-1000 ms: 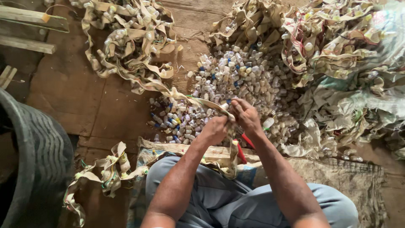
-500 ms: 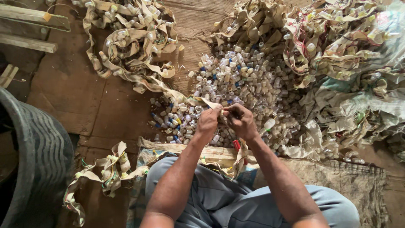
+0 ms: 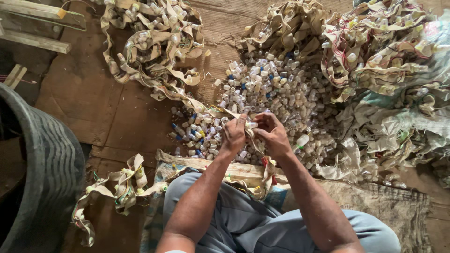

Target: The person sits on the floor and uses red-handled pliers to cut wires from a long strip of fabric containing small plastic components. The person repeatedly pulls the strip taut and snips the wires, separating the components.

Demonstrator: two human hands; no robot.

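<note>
Beige strip (image 3: 213, 110) studded with tiny bottles is pinched in both your left hand (image 3: 233, 136) and right hand (image 3: 272, 136), right over the near edge of that pale, blue-capped bottle pile (image 3: 276, 84), dark tub (image 3: 42, 173) far left.

The person sits with both forearms stretched forward, the left hand (image 3: 233, 135) and right hand (image 3: 273, 136) close together, fingers pinching a small white bottle (image 3: 252, 125) set in a tan fabric strip (image 3: 187, 96). That strip trails away past the left hand to a tangled heap. Just beyond both hands lies a pile of small plastic bottles (image 3: 276, 84). A dark ribbed tub (image 3: 51, 173) stands well off the left hand.
</note>
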